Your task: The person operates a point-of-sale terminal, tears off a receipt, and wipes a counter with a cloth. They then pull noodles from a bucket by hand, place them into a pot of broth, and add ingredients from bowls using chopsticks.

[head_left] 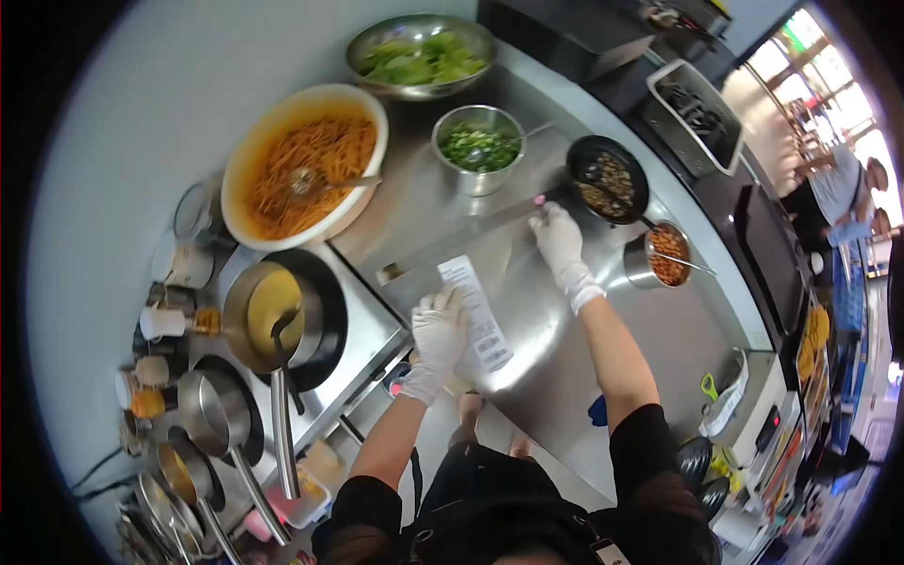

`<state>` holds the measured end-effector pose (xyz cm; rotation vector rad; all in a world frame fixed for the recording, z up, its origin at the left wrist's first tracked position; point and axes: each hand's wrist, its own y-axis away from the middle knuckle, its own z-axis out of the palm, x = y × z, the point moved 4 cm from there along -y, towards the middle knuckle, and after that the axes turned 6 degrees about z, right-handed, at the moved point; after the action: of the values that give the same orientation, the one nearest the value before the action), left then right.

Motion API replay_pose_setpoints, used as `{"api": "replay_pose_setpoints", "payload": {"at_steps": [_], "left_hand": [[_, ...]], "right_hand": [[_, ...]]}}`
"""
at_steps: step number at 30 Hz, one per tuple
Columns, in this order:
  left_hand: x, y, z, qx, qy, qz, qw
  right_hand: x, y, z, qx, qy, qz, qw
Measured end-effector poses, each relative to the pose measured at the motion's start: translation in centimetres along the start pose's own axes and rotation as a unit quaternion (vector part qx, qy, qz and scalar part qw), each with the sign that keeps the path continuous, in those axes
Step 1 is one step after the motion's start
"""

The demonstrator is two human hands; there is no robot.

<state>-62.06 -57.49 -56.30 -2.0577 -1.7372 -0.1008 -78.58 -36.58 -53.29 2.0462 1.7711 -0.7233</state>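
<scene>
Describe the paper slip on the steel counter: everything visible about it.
The slip is a long, narrow strip of white paper with dark print, too small to read, and a darker printed block near its lower end. It lies flat on the steel counter, running diagonally away from the person. The gloved left hand rests on its left edge near the lower end. The gloved right hand is apart from it, by a black pan.

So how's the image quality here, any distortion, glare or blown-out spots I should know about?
Head view: strong fisheye bends the steel counter edges, and black corners frame the picture. Soft glare streaks the counter near the paper slip under the left hand. The windows at upper right are blown out. Noodles in the large bowl look sharp; the frame's edges smear.
</scene>
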Motion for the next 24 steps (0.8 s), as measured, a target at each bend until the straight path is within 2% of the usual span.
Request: {"api": "replay_pose_setpoints", "payload": {"at_steps": [2, 4, 8, 13, 20, 22, 23, 24], "left_hand": [[0.2, -0.2, 0.2, -0.002, 0.006, 0.002, 1.0], [0.3, -0.2, -0.4, 0.007, 0.006, 0.002, 1.0], [0.0, 0.0, -0.7, 0.014, 0.018, 0.009, 1.0], [-0.6, -0.2, -0.2, -0.007, 0.014, -0.003, 1.0], [-0.3, -0.9, -0.9, 0.018, -0.017, 0.004, 1.0], [-0.4, -0.2, -0.2, 0.006, -0.028, 0.017, 0.999], [-0.5, 0.2, 0.0, -0.001, -0.041, 0.029, 0.999], [-0.4, 0.5, -0.3, -0.006, -0.038, 0.031, 0.999]], "right_hand": [[0.1, -2.5, 1.9, -0.026, 0.044, 0.033, 0.998], [-0.5, -3.8, 2.7, 0.026, 0.108, 0.033, 0.993], [0.6, -5.8, 4.0, 0.027, 0.171, 0.023, 0.985], [1.2, -5.5, 3.0, 0.023, 0.102, -0.019, 0.994], [1.3, -4.0, 2.6, -0.017, 0.118, 0.021, 0.993], [1.1, -3.1, 1.6, -0.022, 0.035, 0.037, 0.998], [1.4, -2.2, 0.4, -0.023, 0.038, 0.042, 0.998], [0.6, -0.1, -2.3, -0.042, -0.022, 0.063, 0.997]]}}
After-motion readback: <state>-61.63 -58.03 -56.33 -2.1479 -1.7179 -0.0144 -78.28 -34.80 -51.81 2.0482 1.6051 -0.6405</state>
